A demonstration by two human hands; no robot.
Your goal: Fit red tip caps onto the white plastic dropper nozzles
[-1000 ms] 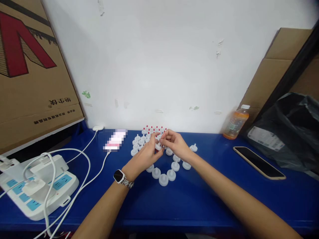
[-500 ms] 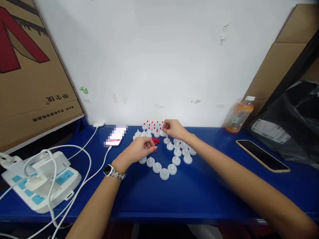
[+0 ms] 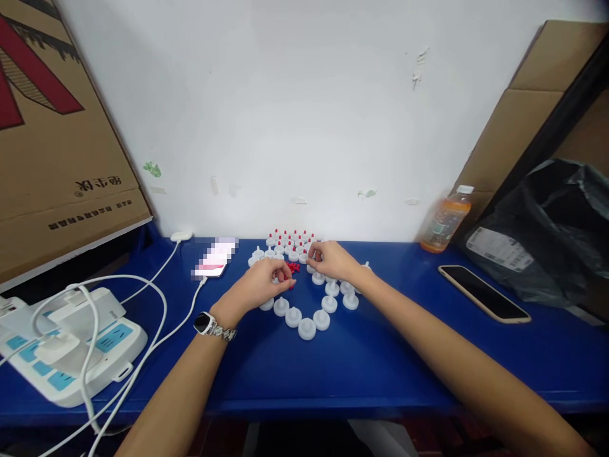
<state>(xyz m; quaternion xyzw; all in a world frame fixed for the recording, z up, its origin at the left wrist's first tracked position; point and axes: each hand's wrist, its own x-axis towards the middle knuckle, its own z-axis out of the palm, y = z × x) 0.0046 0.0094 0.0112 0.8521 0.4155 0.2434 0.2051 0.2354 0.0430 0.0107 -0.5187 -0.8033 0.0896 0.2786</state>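
Both hands sit over the white caps [image 3: 307, 328]: left hand [image 3: 259, 287] pinches at the red bits [image 3: 294, 268], right hand [image 3: 332, 261] curls, grip unclear.

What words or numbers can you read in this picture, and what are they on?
Cardboard box: Chinese characters printed upside down, plus a smaller line beneath; too blurred to quote.
Black bag: white shipping label, print too small.
Orange bottle: label unreadable.
Phone by the wall: screen blurred out.
Nothing else carries text.
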